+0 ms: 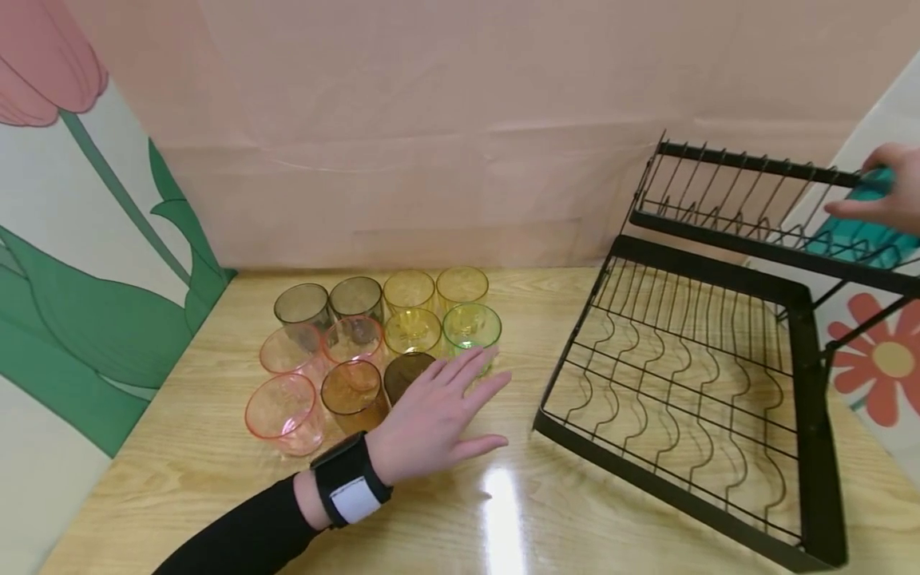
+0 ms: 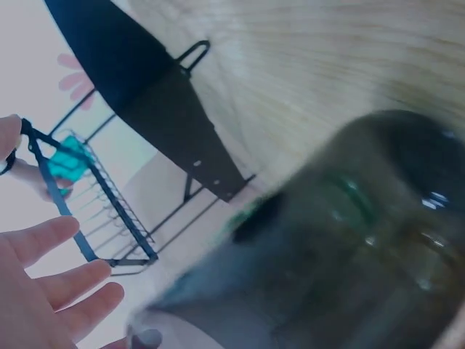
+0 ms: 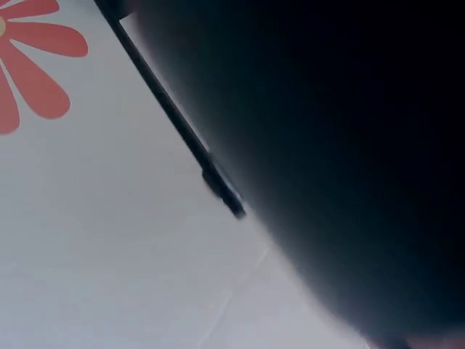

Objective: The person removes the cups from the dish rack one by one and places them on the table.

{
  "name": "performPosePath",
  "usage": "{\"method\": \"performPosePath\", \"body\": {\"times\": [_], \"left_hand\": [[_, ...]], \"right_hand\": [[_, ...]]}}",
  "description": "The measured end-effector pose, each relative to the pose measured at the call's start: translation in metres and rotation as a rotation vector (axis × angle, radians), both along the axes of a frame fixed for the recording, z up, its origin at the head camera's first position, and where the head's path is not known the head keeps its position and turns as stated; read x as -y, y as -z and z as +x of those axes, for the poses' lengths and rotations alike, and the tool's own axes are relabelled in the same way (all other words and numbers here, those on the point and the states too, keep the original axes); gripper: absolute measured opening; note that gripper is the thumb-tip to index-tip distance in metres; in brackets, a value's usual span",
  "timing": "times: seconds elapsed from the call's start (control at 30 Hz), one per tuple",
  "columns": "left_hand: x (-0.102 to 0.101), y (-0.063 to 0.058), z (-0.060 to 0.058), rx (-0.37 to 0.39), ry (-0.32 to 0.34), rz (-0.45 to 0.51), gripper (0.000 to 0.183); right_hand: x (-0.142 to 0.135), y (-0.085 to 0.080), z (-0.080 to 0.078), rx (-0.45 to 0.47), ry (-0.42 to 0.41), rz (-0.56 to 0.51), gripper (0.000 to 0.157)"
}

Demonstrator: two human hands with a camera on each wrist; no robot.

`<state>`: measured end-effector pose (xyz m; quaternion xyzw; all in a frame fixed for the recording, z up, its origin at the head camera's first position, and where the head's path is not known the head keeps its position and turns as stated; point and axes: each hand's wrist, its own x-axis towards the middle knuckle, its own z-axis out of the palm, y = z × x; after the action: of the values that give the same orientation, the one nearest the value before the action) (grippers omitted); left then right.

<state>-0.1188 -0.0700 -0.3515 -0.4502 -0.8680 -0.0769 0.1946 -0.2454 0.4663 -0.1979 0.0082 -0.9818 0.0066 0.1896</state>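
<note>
My left hand (image 1: 434, 415), fingers straight and spread, is over the table beside the tumblers and overlaps a dark brown tumbler (image 1: 406, 371) in the head view. Just past its fingertips stands a green tumbler (image 1: 472, 319). A large dark tumbler (image 2: 320, 240), blurred, fills much of the left wrist view. At the far right, my right hand (image 1: 894, 192) pinches the upper edge of a teal flat-sided item (image 1: 848, 231) in the upper tier of a black wire dish rack (image 1: 815, 399). Rack wires and my fingers partly hide the item. A dark surface covers most of the right wrist view.
Several more clear coloured tumblers stand in close rows: grey (image 1: 302, 303), yellow (image 1: 410, 291), pink (image 1: 283, 411) and amber (image 1: 354, 395). Pink cloth (image 1: 431, 160) hangs behind the wooden table (image 1: 180, 479). Flower-printed panels (image 1: 880, 351) flank both sides.
</note>
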Motion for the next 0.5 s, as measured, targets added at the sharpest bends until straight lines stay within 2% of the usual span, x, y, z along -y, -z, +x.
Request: {"method": "performPosePath", "body": {"times": [0.17, 0.37, 0.43, 0.47, 0.5], "left_hand": [[-0.021, -0.011, -0.007, 0.004, 0.016, -0.010, 0.069], [-0.043, -0.030, -0.019, -0.002, 0.020, -0.008, 0.070], [-0.048, -0.036, -0.022, -0.001, 0.023, -0.023, 0.070], [-0.050, -0.038, -0.023, -0.005, 0.024, -0.031, 0.070], [-0.052, -0.039, -0.024, -0.006, 0.021, -0.041, 0.070]], "right_hand": [[0.001, 0.001, 0.001, -0.045, -0.045, -0.014, 0.063], [-0.001, 0.002, 0.001, -0.052, -0.049, -0.007, 0.062], [-0.002, 0.001, -0.002, -0.050, -0.049, -0.007, 0.054], [-0.005, 0.001, -0.005, -0.063, -0.064, -0.010, 0.057], [-0.005, -0.001, -0.007, -0.068, -0.072, -0.018, 0.053]]}}
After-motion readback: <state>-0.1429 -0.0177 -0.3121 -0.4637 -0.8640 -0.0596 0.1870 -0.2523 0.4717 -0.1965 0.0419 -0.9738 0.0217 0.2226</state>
